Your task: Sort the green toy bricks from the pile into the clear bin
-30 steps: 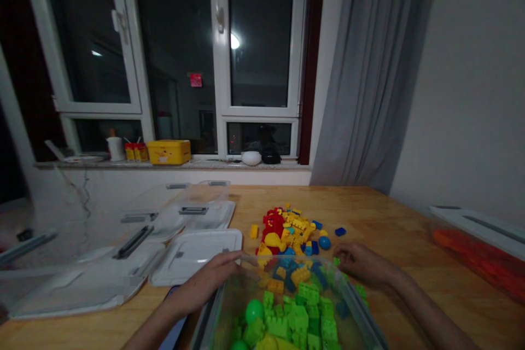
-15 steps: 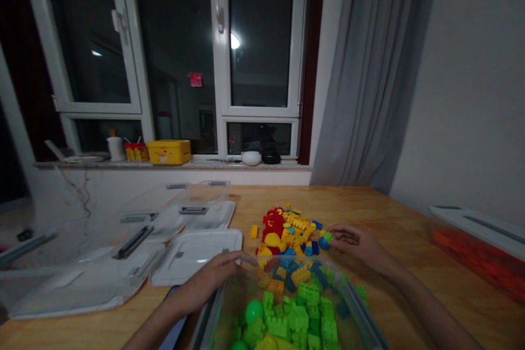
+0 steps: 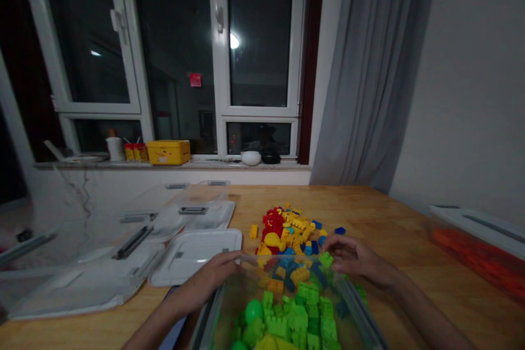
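A clear plastic box stands in front of me, holding several green building blocks and a green ball. My left hand grips its far left rim. Above the far right rim, my right hand pinches a small light-green block at its fingertips. Just beyond the box lies a heap of yellow blocks, with red pieces on its left and blue ones mixed in. A dark blue piece lies behind my right hand.
White lids and clear boxes cover the left of the wooden table. A lidded box of orange-red pieces stands at the right. On the windowsill sits a yellow box. Some green blocks lie right of the near box.
My right hand has drawn nearer to the box with the light-green block. The dark blue piece behind it has come into view. My left hand stays on the rim.
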The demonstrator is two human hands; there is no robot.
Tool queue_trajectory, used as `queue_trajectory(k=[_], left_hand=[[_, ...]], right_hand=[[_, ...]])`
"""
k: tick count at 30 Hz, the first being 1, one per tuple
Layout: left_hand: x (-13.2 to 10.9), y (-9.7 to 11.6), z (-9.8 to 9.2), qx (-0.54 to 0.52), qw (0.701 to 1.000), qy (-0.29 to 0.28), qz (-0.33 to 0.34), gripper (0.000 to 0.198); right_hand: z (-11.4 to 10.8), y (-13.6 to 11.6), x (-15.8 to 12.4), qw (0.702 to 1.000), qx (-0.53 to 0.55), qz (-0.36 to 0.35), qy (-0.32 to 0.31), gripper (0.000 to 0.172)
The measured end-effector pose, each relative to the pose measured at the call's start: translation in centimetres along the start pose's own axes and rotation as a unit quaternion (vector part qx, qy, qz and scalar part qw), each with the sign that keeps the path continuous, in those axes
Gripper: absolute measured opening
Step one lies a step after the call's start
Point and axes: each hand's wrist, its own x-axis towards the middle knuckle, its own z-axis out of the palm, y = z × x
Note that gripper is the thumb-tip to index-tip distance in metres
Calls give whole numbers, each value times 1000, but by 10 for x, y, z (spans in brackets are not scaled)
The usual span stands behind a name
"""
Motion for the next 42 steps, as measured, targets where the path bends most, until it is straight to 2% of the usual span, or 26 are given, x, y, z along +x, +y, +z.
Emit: queue_trajectory(k=[3, 5, 8, 11, 15, 19, 25, 28, 35, 42], left_hand=[[0, 1, 0, 9, 1000, 4, -2, 35], [1, 1, 0, 13, 1000, 4, -4, 36], [1, 2, 1, 9, 1000, -2, -3, 37], [1, 1, 0, -4, 1000, -10, 0, 36], [1, 0, 0, -21, 1000, -14, 2, 35], [1, 3, 1, -8, 1000, -10, 6, 35], [1, 3, 0, 3, 1000, -7, 10, 37], [1, 3, 0, 9, 1000, -8, 5, 36], [0, 7, 1, -4, 1000, -16, 12, 38], [1, -4, 0, 7, 1000, -8, 2, 37]], right_hand=[[-2, -1, -1, 1000, 12, -6, -7, 40], [-3, -2, 1, 1000, 1, -7, 23, 38], [-11, 1, 7, 995, -55, 12, 83, 36], [-25, 14, 12, 983, -143, 31, 107, 38], [-38, 38, 11, 965, -244, 55, 77, 29], [-36, 51, 8, 958, -276, 73, 33, 21], [-23, 45, 8, 958, -276, 74, -26, 30], [-22, 44, 9, 955, -284, 77, -50, 29], [-28, 46, 8, 953, -287, 85, -42, 28], [-26, 50, 8, 959, -258, 99, -66, 22]])
